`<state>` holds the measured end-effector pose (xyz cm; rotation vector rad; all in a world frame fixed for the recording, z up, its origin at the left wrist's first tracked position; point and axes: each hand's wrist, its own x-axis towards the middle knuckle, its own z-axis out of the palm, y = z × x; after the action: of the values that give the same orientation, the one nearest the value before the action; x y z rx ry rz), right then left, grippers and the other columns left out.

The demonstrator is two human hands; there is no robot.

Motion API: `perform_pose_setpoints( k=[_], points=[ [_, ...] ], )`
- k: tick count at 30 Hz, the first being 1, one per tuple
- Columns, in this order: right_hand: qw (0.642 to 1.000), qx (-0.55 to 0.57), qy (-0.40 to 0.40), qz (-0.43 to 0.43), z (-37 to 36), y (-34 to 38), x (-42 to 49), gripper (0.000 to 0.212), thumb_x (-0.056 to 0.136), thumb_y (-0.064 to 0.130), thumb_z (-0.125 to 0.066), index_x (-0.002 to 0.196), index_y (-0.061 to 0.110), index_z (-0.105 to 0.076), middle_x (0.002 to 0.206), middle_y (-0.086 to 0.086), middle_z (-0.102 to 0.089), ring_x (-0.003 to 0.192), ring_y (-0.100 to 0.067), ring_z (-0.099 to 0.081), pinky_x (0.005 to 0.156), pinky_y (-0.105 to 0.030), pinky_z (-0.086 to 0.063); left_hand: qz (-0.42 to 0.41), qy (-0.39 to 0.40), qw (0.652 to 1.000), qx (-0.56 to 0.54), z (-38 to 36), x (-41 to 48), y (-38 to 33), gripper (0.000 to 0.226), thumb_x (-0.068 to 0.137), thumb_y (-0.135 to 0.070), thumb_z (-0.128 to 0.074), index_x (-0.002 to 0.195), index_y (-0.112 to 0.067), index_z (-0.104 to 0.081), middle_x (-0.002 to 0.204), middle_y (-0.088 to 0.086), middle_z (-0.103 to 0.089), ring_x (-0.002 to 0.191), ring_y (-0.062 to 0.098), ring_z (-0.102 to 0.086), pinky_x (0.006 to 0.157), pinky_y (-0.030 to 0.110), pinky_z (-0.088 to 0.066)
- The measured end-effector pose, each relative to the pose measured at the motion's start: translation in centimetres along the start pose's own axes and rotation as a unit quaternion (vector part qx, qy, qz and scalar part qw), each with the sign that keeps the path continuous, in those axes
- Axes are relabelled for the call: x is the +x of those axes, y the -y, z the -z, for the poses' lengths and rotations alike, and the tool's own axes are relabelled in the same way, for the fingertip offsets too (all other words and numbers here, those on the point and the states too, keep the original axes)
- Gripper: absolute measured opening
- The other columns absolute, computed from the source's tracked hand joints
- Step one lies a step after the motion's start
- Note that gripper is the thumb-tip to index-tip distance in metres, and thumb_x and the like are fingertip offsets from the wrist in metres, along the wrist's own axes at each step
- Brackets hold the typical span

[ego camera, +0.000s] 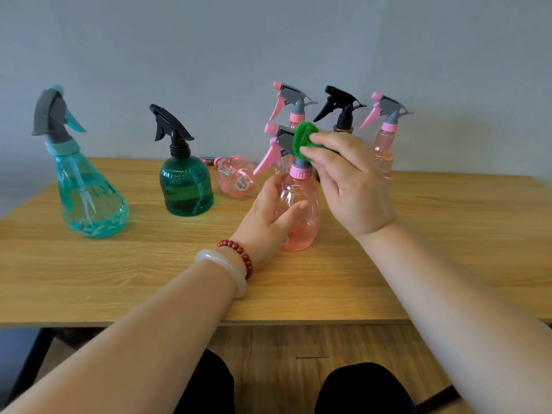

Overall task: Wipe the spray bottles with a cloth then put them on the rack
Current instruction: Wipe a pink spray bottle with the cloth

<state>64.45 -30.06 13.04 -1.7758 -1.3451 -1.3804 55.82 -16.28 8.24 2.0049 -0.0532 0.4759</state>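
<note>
A pink spray bottle [301,216] with a grey and pink trigger head stands upright at the middle of the wooden table [149,270]. My left hand [268,216] grips its body from the left. My right hand [349,180] pinches a green cloth [303,138] and presses it against the back of the bottle's grey spray head. No rack can be seen in this view.
A teal bottle [89,198] stands at the left, a dark green one [186,186] beside it. A pink bottle [236,177] lies on its side behind. At the back stand two pink bottles [294,115] [383,144] and a black-headed one [343,115], against the wall.
</note>
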Motion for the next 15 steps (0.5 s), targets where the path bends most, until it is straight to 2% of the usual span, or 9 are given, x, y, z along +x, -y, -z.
perform_pose_setpoints(
  k=[2,4,5,6,8,10,11,12,15],
  points=[
    [1.000,-0.012,-0.019,-0.002,-0.3,0.5,-0.3,0.017,0.091,-0.004,-0.063,0.104,-0.003,-0.073,0.107,-0.017,-0.069,0.105,-0.027,-0.056,0.097,-0.035,-0.049,-0.004,0.005,1.000,0.020,-0.1,-0.1,-0.1,0.062,0.098,-0.039,-0.053,0.150,-0.022,-0.024,0.132,-0.011,-0.043,0.102,0.003,-0.061,0.081,0.029,-0.058],
    [0.999,-0.020,-0.025,0.010,-0.8,1.3,-0.4,0.016,0.089,-0.006,-0.065,0.100,-0.002,-0.075,0.102,-0.015,-0.071,0.102,-0.026,-0.053,0.094,-0.036,-0.050,-0.006,0.006,0.999,0.033,0.0,-0.2,-0.2,0.063,0.099,-0.034,-0.053,0.152,-0.018,-0.022,0.137,-0.012,-0.039,0.105,-0.017,-0.053,0.089,0.011,-0.048],
    [0.999,-0.020,-0.019,0.018,-1.1,1.6,-0.4,0.015,0.089,-0.005,-0.065,0.100,-0.001,-0.075,0.101,-0.014,-0.071,0.102,-0.026,-0.053,0.094,-0.035,-0.049,-0.008,0.006,0.999,0.035,0.1,-0.2,-0.1,0.062,0.100,-0.031,-0.053,0.152,-0.017,-0.022,0.140,-0.011,-0.037,0.104,-0.021,-0.049,0.092,0.009,-0.045],
    [1.000,-0.018,-0.014,0.021,-1.1,1.8,-0.2,0.016,0.089,-0.005,-0.064,0.100,-0.001,-0.075,0.101,-0.013,-0.071,0.101,-0.026,-0.052,0.094,-0.033,-0.048,-0.009,0.005,0.999,0.039,0.1,-0.2,-0.1,0.063,0.100,-0.031,-0.053,0.152,-0.017,-0.022,0.146,-0.008,-0.036,0.111,-0.016,-0.047,0.097,0.015,-0.046],
    [0.999,-0.012,-0.029,-0.007,-1.0,1.7,0.4,0.015,0.090,-0.002,-0.063,0.099,0.000,-0.075,0.100,-0.014,-0.069,0.099,-0.025,-0.052,0.094,-0.028,-0.044,-0.002,0.008,0.999,0.047,0.1,-0.2,-0.1,0.064,0.099,-0.034,-0.053,0.153,-0.020,-0.020,0.152,-0.005,-0.033,0.122,0.005,-0.049,0.095,0.030,-0.051],
    [0.997,-0.006,-0.056,-0.049,-0.9,1.6,1.0,0.016,0.092,0.001,-0.059,0.098,-0.001,-0.074,0.098,-0.016,-0.068,0.097,-0.025,-0.052,0.093,-0.025,-0.041,0.006,0.010,0.999,0.048,0.1,-0.1,-0.1,0.065,0.099,-0.037,-0.053,0.152,-0.021,-0.020,0.149,-0.007,-0.033,0.126,0.015,-0.050,0.095,0.034,-0.051],
    [0.997,-0.006,-0.055,-0.056,-1.1,1.8,0.9,0.017,0.092,0.001,-0.058,0.098,-0.001,-0.074,0.097,-0.016,-0.068,0.097,-0.024,-0.051,0.093,-0.025,-0.041,0.008,0.007,0.999,0.050,0.0,0.0,0.1,0.065,0.099,-0.037,-0.053,0.152,-0.022,-0.020,0.149,-0.002,-0.038,0.126,0.022,-0.052,0.096,0.039,-0.052],
    [0.998,-0.009,-0.043,-0.052,-1.3,2.2,0.5,0.017,0.091,0.000,-0.058,0.098,-0.001,-0.074,0.097,-0.016,-0.068,0.097,-0.024,-0.050,0.093,-0.025,-0.041,0.007,0.005,0.999,0.054,0.0,0.1,0.2,0.064,0.099,-0.036,-0.053,0.152,-0.023,-0.020,0.146,0.007,-0.044,0.124,0.030,-0.054,0.094,0.040,-0.054],
    [1.000,-0.020,0.006,-0.010,-1.6,2.4,-0.5,0.016,0.088,-0.004,-0.061,0.097,0.000,-0.074,0.097,-0.014,-0.069,0.099,-0.024,-0.048,0.091,-0.030,-0.046,0.018,0.006,0.998,0.052,-0.1,0.2,0.3,0.063,0.099,-0.032,-0.054,0.151,-0.022,-0.021,0.132,0.024,-0.053,0.116,0.038,-0.057,0.076,0.024,-0.055]
  ],
)
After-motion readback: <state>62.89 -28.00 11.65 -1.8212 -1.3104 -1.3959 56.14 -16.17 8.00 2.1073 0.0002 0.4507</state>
